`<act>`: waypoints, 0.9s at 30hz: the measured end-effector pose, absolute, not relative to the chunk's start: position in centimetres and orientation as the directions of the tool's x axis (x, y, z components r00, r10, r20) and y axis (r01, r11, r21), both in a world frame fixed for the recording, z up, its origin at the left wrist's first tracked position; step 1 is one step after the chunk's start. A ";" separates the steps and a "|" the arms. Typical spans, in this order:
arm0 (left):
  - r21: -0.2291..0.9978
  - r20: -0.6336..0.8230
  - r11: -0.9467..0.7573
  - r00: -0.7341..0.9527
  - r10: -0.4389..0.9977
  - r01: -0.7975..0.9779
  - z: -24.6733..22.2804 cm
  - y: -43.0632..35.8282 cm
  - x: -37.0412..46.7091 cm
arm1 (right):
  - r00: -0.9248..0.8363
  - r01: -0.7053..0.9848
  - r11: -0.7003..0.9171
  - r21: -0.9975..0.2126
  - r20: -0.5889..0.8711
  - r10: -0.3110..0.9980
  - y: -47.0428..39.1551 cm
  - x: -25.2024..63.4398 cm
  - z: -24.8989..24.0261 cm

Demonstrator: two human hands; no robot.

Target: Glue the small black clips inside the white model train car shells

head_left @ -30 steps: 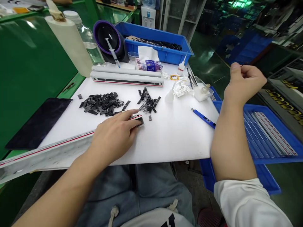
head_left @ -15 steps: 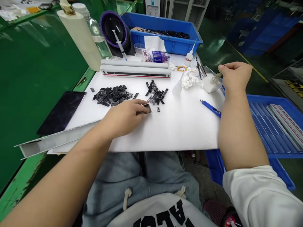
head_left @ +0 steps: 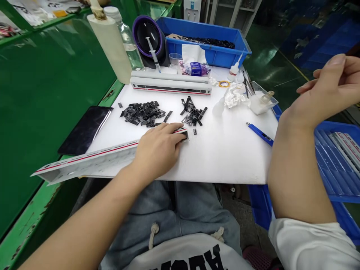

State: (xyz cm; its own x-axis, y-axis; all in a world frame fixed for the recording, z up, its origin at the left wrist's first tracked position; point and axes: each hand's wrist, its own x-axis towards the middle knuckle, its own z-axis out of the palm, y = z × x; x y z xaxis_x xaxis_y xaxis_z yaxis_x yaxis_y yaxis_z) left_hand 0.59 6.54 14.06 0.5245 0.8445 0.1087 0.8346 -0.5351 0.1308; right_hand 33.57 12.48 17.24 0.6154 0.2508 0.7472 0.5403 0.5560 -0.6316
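My left hand (head_left: 158, 150) is closed around the right end of a long pale-grey channel profile (head_left: 92, 157) with a red stripe along its upper edge. The profile lies slantwise over the front left of the white table, and its far end juts past the edge. My right hand (head_left: 332, 80) is raised at the right edge of the picture, its fingers loosely bent and apart, with nothing visible in them. Beyond my left hand lie a large pile of small black pieces (head_left: 143, 113) and a smaller pile (head_left: 193, 111). One single piece (head_left: 195, 131) lies near the profile's end.
Another striped profile (head_left: 171, 87) lies across the back, before a tissue pack (head_left: 194, 68) and a blue bin (head_left: 205, 52). At right are a blue pen-like tool (head_left: 259, 134), crumpled tissue (head_left: 234, 96) and a clear tray (head_left: 260, 107) with a small bottle. A black tablet-like slab (head_left: 84, 131) lies left.
The profile has turned in my left hand, so its red-striped face now shows. My right hand has moved right and up, away from the clear tray, and its fingers have loosened.
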 end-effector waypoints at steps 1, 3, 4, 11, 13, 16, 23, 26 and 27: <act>0.095 0.155 -0.560 0.543 0.825 0.823 13.8 6.1 0.6 | 0.622 0.445 0.651 -0.616 0.735 0.270 11.8 31.6 17.1; 0.058 0.208 -0.590 0.568 0.796 0.805 13.4 5.7 0.6 | 0.533 0.247 0.753 -0.610 0.734 0.420 10.5 27.5 16.4; 0.051 0.219 -0.595 0.572 0.790 0.802 13.3 5.6 0.5 | 0.451 0.179 0.758 -0.627 0.738 0.503 9.7 25.5 15.9; 0.074 0.229 -0.594 0.566 0.792 0.801 13.2 5.8 0.5 | 0.009 0.249 0.599 -0.761 0.620 0.785 5.9 19.8 13.9; 0.074 0.235 -0.591 0.562 0.793 0.803 13.2 5.8 0.5 | -0.020 0.250 0.587 -0.770 0.603 0.798 5.9 19.8 13.7; 0.066 0.247 -0.598 0.568 0.785 0.798 13.1 5.8 0.5 | -0.056 0.250 0.579 -0.776 0.586 0.809 6.3 19.8 13.5; 0.077 0.244 -0.601 0.570 0.785 0.795 13.1 5.8 0.5 | -0.074 0.288 0.578 -0.763 0.584 0.808 6.1 19.4 13.4; 0.082 0.214 -0.595 0.568 0.794 0.800 13.3 5.8 0.5 | -0.020 0.318 0.545 -0.775 0.570 0.822 6.5 20.4 14.0; 0.084 0.204 -0.592 0.568 0.797 0.801 13.4 5.8 0.5 | -0.005 0.344 0.523 -0.780 0.555 0.832 6.9 21.2 14.3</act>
State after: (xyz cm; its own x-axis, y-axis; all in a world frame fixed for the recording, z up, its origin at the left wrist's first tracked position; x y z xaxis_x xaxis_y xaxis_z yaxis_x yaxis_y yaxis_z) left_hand 0.49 5.78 13.39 0.5681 0.7973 0.2041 0.8012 -0.5924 0.0840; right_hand 21.19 6.92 14.30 -0.0052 0.8316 0.5553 0.3443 0.5228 -0.7798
